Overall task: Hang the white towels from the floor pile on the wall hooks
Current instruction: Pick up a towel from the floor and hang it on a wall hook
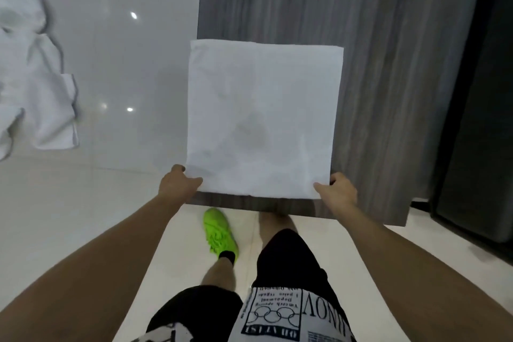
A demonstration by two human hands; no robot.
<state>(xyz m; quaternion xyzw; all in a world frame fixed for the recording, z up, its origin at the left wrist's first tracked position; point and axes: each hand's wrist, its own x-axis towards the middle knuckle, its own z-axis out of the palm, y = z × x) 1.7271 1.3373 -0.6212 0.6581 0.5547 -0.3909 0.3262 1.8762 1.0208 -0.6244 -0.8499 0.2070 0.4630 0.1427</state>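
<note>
Here I see both hands, left hand [177, 184] and right hand [337, 190], pinching the near corners of a flat square white cloth towel [262, 119] held before a grey wood-grain panel [374, 36], so carrying seems underway; hooks, unseen, must be found next.

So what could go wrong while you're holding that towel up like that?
The white towel is only pinched at its two near corners by the left hand and right hand, so one corner might slip and the towel could flop down. It also hides part of the wood-grain wall panel from view, and no hook is visible, so hanging it might mean fumbling.
</note>
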